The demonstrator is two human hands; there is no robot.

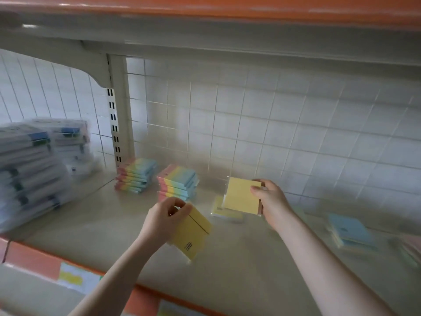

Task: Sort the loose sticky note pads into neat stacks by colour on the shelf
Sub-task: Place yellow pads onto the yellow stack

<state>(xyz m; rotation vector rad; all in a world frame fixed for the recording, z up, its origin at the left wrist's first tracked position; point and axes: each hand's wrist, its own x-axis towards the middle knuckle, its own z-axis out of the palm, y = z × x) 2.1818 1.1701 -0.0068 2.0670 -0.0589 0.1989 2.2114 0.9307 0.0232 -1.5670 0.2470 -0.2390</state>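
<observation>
My left hand (167,218) pinches the top corner of a yellow sticky note pad (192,236), tilted above the beige shelf (227,254). My right hand (270,199) grips a second yellow pad (241,195) by its right edge, held upright over a small pile of yellow pads (222,212) lying on the shelf. Two stacks of rainbow-coloured pads (136,175) (178,184) stand behind my left hand. At the right a low pile of blue pads (350,231) lies on the shelf, with pink and green pads (410,249) at the frame edge.
Wrapped stacks of stationery packs (29,169) fill the shelf's left end. A white wire grid back panel (250,124) and an upright post (119,110) stand behind. The upper shelf (205,30) hangs overhead. An orange price strip (45,258) edges the shelf front.
</observation>
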